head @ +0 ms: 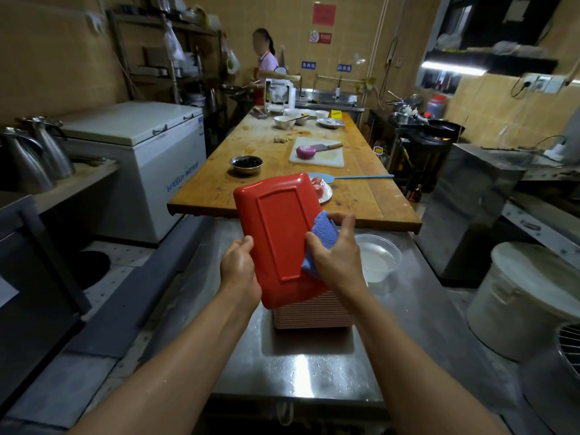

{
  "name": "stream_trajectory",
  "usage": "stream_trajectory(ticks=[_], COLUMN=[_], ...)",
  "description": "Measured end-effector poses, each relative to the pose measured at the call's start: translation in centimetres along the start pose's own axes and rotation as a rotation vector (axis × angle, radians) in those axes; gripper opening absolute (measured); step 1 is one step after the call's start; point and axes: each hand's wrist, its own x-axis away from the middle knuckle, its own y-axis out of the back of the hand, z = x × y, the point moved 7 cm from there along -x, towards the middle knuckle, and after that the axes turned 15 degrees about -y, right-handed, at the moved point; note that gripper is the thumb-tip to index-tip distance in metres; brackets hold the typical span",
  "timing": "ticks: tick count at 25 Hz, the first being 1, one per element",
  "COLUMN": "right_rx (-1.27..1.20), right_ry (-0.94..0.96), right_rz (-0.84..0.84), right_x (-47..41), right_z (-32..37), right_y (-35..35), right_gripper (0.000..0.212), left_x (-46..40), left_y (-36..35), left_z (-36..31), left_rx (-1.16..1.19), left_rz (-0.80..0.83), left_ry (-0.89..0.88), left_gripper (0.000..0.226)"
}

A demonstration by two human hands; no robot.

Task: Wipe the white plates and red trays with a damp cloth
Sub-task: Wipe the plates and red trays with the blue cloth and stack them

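We are holding red tray (279, 233) underside up, tilted, above tray stack (310, 312) on near steel table (314, 372). Left hand (240, 268) gripping tray's left edge, fingers curled round rim. Right hand (337, 255) pinching blue cloth (323, 237) against right edge. We are advising: brace firmly, sweep cloth along rim, then across raised base. Water bowl (379, 255) sitting just right for re-wetting.

1. The tray (276, 233) is held up above a stack of trays (312, 313) on the steel counter (314, 368).
2. A bowl (378, 257) sits right of the stack.
3. Behind stands the wooden table (361, 171), bearing a cutting board (329, 158) with, seemingly, an onion (306, 151).
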Motion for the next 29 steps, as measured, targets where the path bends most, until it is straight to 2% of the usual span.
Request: stream_trajectory(ticks=[2, 4, 6, 8, 9, 10, 12, 14, 17, 23, 25, 29], right_rx=[-0.108, -0.147, -0.113, -0.072, -0.049, -0.022, 0.033, 0.089, 0.187, 0.497, 0.530, 0.364], right_ry=[-0.041, -0.038, -0.022, -0.019, -0.011, 0.000, 0.037, 0.085, 0.181, 0.488, 0.507, 0.383], right_rz=[0.048, 0.100, 0.184, 0.285, 0.324, 0.354, 0.394, 0.412, 0.372, 0.066, 0.026, 0.072], right_x=[-0.9, -1.6, -1.9, -2.0, -1.9, -1.7, -1.4, -1.4, -1.3, -0.3, -0.8, -2.1], right_z=[-0.4, -0.6, -0.5, -0.6, -0.5, -0.3, 0.5, 1.4, 2.7, 5.1, 4.5, 2.7], right_y=[0.9, 1.6, 2.0, 2.1, 2.1, 2.2, 2.3, 2.6, 2.7, -0.6, -0.1, 1.2], right_gripper=[0.040, 0.042, 0.043, 0.045, 0.045, 0.045, 0.045, 0.045, 0.042, 0.039, 0.037, 0.031], left_x=[0.5, 0.3, -0.9, -1.9, -2.0, -2.0, -2.1, -2.0, -2.1, -2.2, -2.5, -3.1], left_y=[-0.4, -0.8, -1.0, -2.3, -3.5, -4.6, -5.7, -5.4, -4.3, -2.7, -1.6, 0.4], left_z=[-0.1, -1.3, -4.0, -7.4, -8.5, -8.8, -8.2, -7.4, -6.9, -6.4, -6.5, -6.1], left_rx=[-0.023, -0.183, -0.401, -0.682, -0.832, -0.953, -1.037, -0.967, -0.765, -0.582, -0.548, -0.488], left_rz=[0.122, 0.238, 0.254, 0.302, 0.386, 0.498, 0.698, 0.792, 0.743, 0.540, 0.481, 0.372], left_ry=[0.043, 0.001, -0.184, -0.454, -0.548, -0.570, -0.424, -0.277, -0.216, -0.199, -0.167, -0.086], left_gripper=[0.019, 0.021, 0.046, 0.071, 0.076, 0.079, 0.075, 0.060, 0.047, 0.029, 0.031, 0.030])
